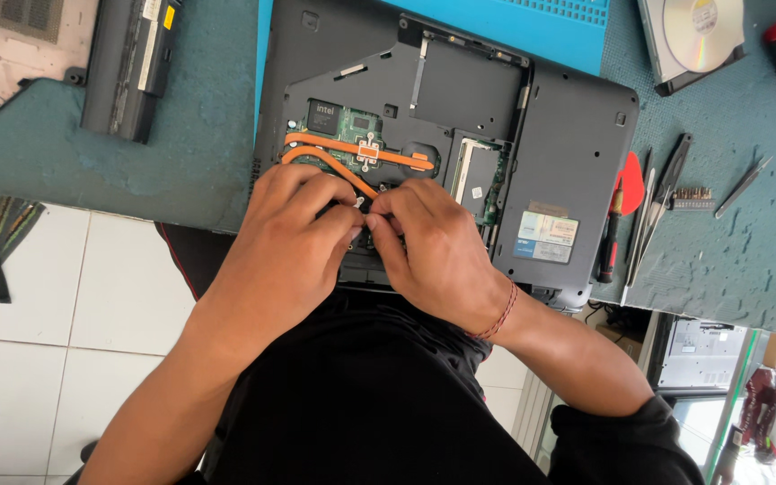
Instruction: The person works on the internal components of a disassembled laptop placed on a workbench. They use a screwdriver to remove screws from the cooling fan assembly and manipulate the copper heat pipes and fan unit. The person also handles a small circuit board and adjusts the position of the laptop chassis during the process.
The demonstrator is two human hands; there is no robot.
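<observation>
Both hands meet over the near edge of an opened laptop base, fingertips pressed close together. The left hand curls its fingers inward and the right hand does the same from the other side; between them a small pale part shows, but whether either hand truly pinches it I cannot tell, since the fingers cover most of it. A red cord bracelet sits on the right wrist.

The laptop base lies bottom up on a teal surface, cover off, with its near edge at the person's lap. Just beyond the fingertips run two orange copper heat pipes over a green circuit board, and a memory slot lies open to the right of them.

Right of the laptop, on the surface, lie a red-handled screwdriver, black tweezers, a strip of driver bits and a thin metal pick. Farther off at the upper right sits an optical drive with a disc. At the upper left lies a long black battery pack, beside another grey laptop shell
</observation>
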